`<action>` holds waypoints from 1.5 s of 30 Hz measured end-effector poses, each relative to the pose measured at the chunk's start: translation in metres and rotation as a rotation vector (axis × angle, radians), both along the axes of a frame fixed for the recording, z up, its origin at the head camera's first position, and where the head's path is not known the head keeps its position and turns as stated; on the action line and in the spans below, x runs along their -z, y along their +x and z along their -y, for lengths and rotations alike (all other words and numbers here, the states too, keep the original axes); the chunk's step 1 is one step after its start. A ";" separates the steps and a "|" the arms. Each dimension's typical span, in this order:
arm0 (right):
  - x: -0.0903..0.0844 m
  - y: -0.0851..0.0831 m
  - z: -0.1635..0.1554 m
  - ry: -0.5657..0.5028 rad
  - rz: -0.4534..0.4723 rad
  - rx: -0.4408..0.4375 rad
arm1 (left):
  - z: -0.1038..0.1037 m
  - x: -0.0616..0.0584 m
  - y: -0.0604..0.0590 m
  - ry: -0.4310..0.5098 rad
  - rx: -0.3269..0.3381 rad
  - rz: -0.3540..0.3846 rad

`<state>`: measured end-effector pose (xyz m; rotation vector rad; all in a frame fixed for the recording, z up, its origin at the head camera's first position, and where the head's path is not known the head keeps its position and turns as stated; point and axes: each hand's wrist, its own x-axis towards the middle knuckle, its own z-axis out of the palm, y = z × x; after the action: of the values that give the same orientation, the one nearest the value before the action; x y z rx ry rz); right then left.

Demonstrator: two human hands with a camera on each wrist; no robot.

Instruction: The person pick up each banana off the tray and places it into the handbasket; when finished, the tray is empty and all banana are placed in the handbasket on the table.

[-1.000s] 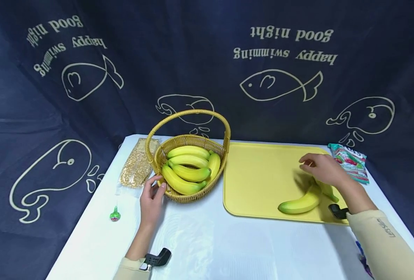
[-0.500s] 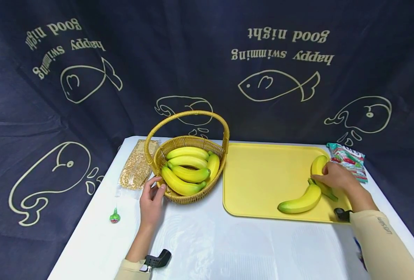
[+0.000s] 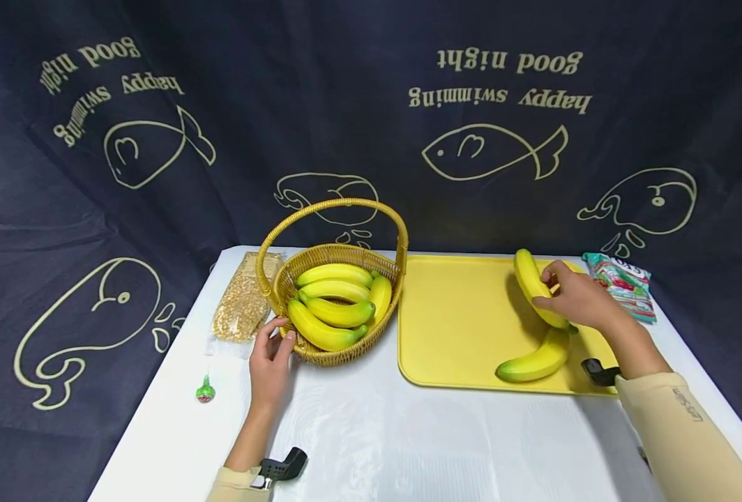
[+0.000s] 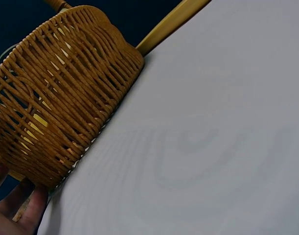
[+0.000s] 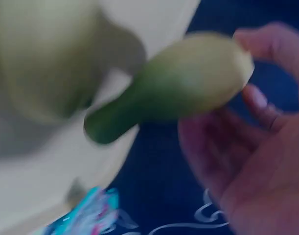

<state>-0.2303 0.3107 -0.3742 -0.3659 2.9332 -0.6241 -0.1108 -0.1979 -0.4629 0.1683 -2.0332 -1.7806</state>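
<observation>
My right hand (image 3: 574, 296) holds a yellow banana (image 3: 528, 279) between thumb and fingers, above the yellow tray (image 3: 459, 328). The banana's green-tipped end (image 5: 115, 112) sticks out of the hand in the right wrist view. Another banana (image 3: 537, 362) lies on the tray just below it. My left hand (image 3: 272, 362) rests its relaxed fingertips on the near left side of a woven basket (image 3: 327, 357). In the left wrist view the fingers (image 4: 34, 208) touch the basket's outer wall. Several bananas (image 3: 336, 310) lie inside the basket, under its tall arched handle (image 3: 339, 203).
A clear bag of yellow kernels (image 3: 243, 300) lies left of the basket. Nearer on the white table (image 3: 371, 432) is a green-wrapped lollipop (image 3: 205, 390). A teal candy packet (image 3: 625, 286) lies at the tray's right edge. A dark printed cloth (image 3: 346, 125) hangs behind.
My right hand took hold of the banana at the tray's right side, then lifted it and moved it left. The left hand stays at the basket.
</observation>
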 end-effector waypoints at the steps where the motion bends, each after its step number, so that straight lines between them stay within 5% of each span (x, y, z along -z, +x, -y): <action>1: -0.003 0.002 0.006 -0.020 0.006 -0.037 | -0.001 0.000 0.000 0.000 0.002 0.004; 13: -0.035 0.027 0.111 -0.252 0.087 -0.430 | -0.002 -0.001 0.001 -0.010 -0.002 -0.002; 22: -0.050 0.011 0.206 -0.360 0.119 -0.571 | 0.002 0.004 -0.003 -0.001 0.006 -0.018; 33: -0.047 -0.025 0.292 -0.588 0.328 -0.451 | -0.001 -0.003 0.002 -0.002 0.006 0.014; 40: -0.043 -0.038 0.341 -0.504 0.518 -0.334 | -0.004 -0.002 0.003 -0.010 0.008 0.021; 45: -0.035 -0.042 0.367 -0.426 0.554 -0.307 | -0.001 -0.004 0.003 -0.019 -0.001 0.011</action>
<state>-0.2727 -0.0566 -0.3389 -0.5615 2.1572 -1.0934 -0.1078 -0.1968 -0.4590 0.1735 -2.0571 -1.7631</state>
